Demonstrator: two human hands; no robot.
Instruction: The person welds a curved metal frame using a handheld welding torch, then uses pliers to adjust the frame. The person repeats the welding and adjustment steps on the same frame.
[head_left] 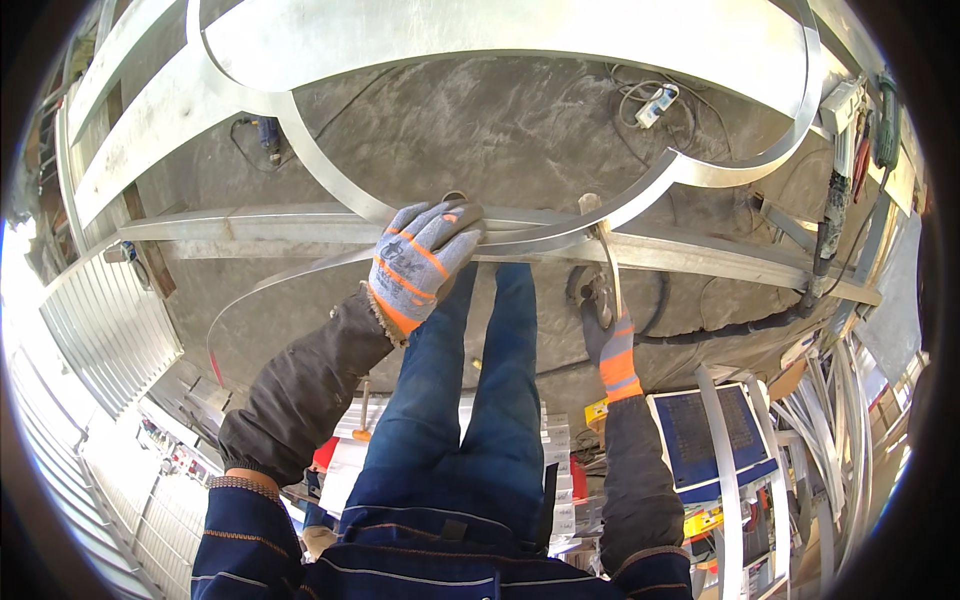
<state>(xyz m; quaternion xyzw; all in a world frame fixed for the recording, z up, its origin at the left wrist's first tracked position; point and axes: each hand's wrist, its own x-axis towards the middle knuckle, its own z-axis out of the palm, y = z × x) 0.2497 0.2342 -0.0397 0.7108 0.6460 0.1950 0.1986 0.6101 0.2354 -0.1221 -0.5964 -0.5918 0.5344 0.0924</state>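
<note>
Looking down, at the centre, on one left hand (425, 262), one of two in matching grey gloves with orange bands: laid from above across one curved metal strip (638, 200), with bent fingers held close together; impossible to tell, with the thumb hidden, whether pinching the strip or only pressing on it. To the right and a little lower, one right hand (612, 345), closed around the lower part of one slim metal tool (613, 268) of uncertain kind, held roughly upright, with its upper part at that same strip. As for the strip: running under the left hand and across one long straight rail (230, 228), rising rightward to one sharp kink, then sweeping in an arc toward the top right; leftward, seemingly thinning to one red-tipped end. Below, between the forearms, two legs in blue trousers (515, 340). Farther out, at the top, one large pale metal sheet (520, 28). On the grey floor (450, 110), one white-and-blue power strip (655, 105) among loose cables, and one blue tool (268, 138) farther left. At far left, one ribbed panel (110, 325); at lower right, one dark blue panel (715, 435) beside narrow metal lengths (830, 400) too many to count.
</note>
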